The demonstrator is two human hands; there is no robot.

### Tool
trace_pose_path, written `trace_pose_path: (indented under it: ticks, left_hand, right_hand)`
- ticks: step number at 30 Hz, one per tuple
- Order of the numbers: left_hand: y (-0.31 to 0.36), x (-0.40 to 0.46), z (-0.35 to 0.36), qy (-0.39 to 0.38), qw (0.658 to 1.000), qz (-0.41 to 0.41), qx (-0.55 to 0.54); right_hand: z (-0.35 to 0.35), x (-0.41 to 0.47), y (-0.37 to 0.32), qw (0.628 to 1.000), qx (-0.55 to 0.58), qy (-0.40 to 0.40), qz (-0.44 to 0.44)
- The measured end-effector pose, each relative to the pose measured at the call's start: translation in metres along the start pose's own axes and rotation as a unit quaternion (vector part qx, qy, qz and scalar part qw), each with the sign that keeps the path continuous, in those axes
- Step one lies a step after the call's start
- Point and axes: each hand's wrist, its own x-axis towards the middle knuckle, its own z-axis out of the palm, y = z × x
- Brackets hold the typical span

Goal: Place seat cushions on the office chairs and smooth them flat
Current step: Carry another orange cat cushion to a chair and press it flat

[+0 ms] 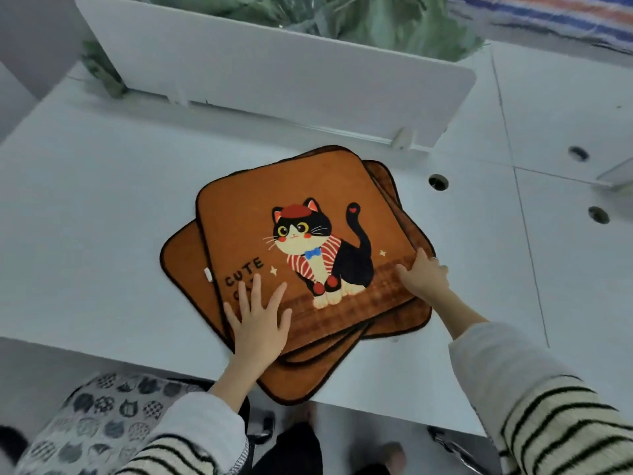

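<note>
A loose stack of several orange-brown seat cushions lies on the white desk [102, 214]. The top cushion [274, 190] shows a black-and-white cat in a red beret and the words "CUTE CAT". The lower cushions [181, 262] stick out at the left, right and front, and one front corner overhangs the desk edge. My left hand [257, 323] rests flat on the top cushion's near-left corner, fingers spread. My right hand [424, 275] sits at the top cushion's right edge, fingers curled over it. Whether it grips the edge is hard to tell.
A white divider panel [274, 73] stands along the desk's back, with green foliage behind it. Round cable holes [438, 182] dot the desk at the right. A grey cat-patterned cushion [106, 416] lies on a seat below the desk edge at lower left. Chair parts show below.
</note>
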Motion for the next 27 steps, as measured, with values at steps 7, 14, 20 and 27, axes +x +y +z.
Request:
trace_pose_path:
  ticks: [7, 14, 20, 27]
  left_hand:
    - [-0.016, 0.050, -0.050, 0.115, 0.936, -0.228, -0.243]
    - [-0.016, 0.067, -0.081, 0.138, 0.868, -0.236, -0.414]
    - [0.051, 0.040, -0.112, 0.196, 0.920, -0.042, -0.338]
    - [0.179, -0.050, -0.129, 0.180, 0.899, 0.165, -0.362]
  right_hand:
    - [-0.006, 0.015, -0.017, 0.987, 0.107, 0.100, -0.063]
    - [-0.025, -0.019, -0.020, 0.975, 0.187, 0.097, -0.063]
    - [-0.066, -0.076, -0.003, 0.950, 0.270, 0.128, -0.086]
    - [-0.115, -0.154, 0.131, 0.840, 0.503, 0.194, 0.054]
